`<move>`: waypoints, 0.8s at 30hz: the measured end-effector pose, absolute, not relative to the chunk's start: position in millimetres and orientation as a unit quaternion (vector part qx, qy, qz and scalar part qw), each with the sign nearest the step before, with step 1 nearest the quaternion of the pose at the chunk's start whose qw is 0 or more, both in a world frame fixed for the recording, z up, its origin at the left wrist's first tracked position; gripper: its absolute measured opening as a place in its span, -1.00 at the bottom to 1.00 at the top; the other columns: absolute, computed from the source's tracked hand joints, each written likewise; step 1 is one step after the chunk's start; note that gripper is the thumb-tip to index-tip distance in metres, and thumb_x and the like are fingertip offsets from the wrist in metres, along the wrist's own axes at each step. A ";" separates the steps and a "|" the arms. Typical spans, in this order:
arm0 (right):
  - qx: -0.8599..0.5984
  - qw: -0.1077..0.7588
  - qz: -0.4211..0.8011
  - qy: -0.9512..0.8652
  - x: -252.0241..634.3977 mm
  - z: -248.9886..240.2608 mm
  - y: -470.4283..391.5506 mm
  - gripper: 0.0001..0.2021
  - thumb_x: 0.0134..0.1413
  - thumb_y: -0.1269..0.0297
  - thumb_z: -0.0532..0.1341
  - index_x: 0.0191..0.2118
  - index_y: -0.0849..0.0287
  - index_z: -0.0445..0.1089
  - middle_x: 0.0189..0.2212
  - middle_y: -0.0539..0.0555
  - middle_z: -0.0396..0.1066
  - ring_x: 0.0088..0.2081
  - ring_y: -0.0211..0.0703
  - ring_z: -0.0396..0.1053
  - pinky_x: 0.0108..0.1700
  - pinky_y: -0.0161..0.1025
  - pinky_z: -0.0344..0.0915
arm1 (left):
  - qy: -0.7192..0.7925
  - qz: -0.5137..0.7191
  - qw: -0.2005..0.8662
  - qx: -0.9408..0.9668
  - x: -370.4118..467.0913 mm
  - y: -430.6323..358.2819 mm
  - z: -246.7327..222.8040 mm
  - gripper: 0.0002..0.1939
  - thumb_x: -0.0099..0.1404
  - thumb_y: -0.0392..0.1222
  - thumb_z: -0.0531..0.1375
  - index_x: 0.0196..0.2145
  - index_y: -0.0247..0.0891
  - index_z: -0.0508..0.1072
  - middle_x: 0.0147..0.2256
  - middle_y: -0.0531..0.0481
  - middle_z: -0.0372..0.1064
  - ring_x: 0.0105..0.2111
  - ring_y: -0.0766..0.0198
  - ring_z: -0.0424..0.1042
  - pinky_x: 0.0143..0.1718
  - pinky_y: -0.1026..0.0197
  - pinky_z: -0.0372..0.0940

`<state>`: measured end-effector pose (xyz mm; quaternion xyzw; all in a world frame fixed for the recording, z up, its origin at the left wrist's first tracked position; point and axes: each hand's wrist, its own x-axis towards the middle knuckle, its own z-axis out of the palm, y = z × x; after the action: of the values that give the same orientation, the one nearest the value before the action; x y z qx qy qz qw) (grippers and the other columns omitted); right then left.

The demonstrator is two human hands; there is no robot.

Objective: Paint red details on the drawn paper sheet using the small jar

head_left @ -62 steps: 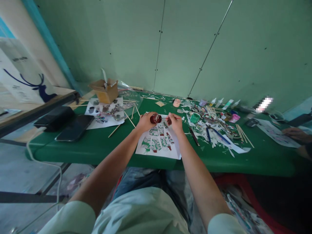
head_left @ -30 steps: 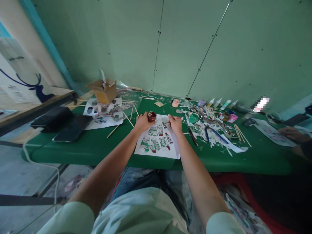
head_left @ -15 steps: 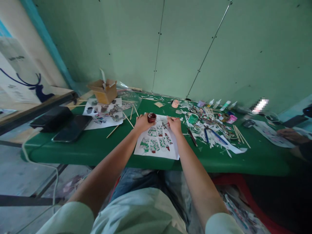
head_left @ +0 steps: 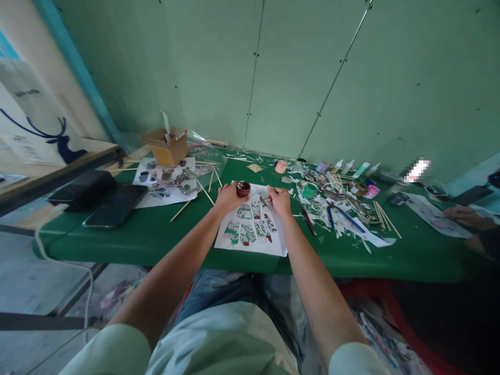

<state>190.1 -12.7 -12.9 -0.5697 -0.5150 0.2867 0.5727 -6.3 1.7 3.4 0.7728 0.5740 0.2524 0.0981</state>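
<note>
One sheet point(head_left: 275, 249), white, near the front edge of the worktop point(head_left: 156, 246), about midway along it. On it, several patterned shapes point(head_left: 247, 233): most carry green, some dark red at their near ends. By my judgement the green is well advanced and the red only partly laid; pale patches show, but whether they are left to fill I cannot tell.

One jar point(head_left: 243, 189), uncapped, dark red within, upright at the sheet's far left corner; standing or lifted, cannot tell.

My left hand point(head_left: 230, 196): fingers wrapped round the jar.

My right hand point(head_left: 278, 201): fingertips pinched on one brush point(head_left: 285, 191), its tip slanting left over the sheet; contact too small to tell.

Two arms point(head_left: 316, 291): stretched forward, converging.

Off to the right: one green pot point(head_left: 310, 190), one pliers point(head_left: 351, 219).
</note>
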 end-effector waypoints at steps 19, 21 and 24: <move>-0.585 0.560 0.261 -0.525 190.0 -12.0 -13.4 -0.63 -0.06 0.02 0.15 -0.70 0.14 0.20 -0.79 -0.04 0.21 -0.72 -0.29 0.17 -0.64 -0.34 0.14 | 0.569 0.255 0.093 0.776 -6.9 5.2 -0.7 -0.40 0.00 0.21 0.16 -0.09 -0.20 0.24 -0.14 -0.15 0.36 -0.06 -0.09 0.25 -0.10 -0.03 0.08; -0.586 0.555 0.251 -0.534 190.4 -12.6 -13.1 -0.63 -0.06 0.04 0.15 -0.71 0.14 0.19 -0.80 -0.05 0.20 -0.72 -0.27 0.18 -0.63 -0.33 0.13 | 0.568 0.255 0.093 0.777 -6.9 5.0 -0.3 -0.41 0.01 0.20 0.16 -0.09 -0.21 0.24 -0.14 -0.16 0.36 -0.06 -0.09 0.25 -0.10 -0.03 0.08; -0.587 0.555 0.256 -0.531 190.4 -13.4 -12.4 -0.63 -0.06 0.03 0.15 -0.71 0.13 0.19 -0.80 -0.05 0.20 -0.72 -0.27 0.18 -0.62 -0.31 0.12 | 0.572 0.249 0.091 0.776 -6.6 4.1 0.9 -0.41 0.01 0.20 0.17 -0.09 -0.22 0.25 -0.15 -0.16 0.37 -0.07 -0.09 0.26 -0.10 -0.03 0.08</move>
<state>190.4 -12.4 -13.4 -0.5866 -0.5312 0.2565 0.5549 -6.6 4.1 0.9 0.7763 0.5718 0.2494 0.0910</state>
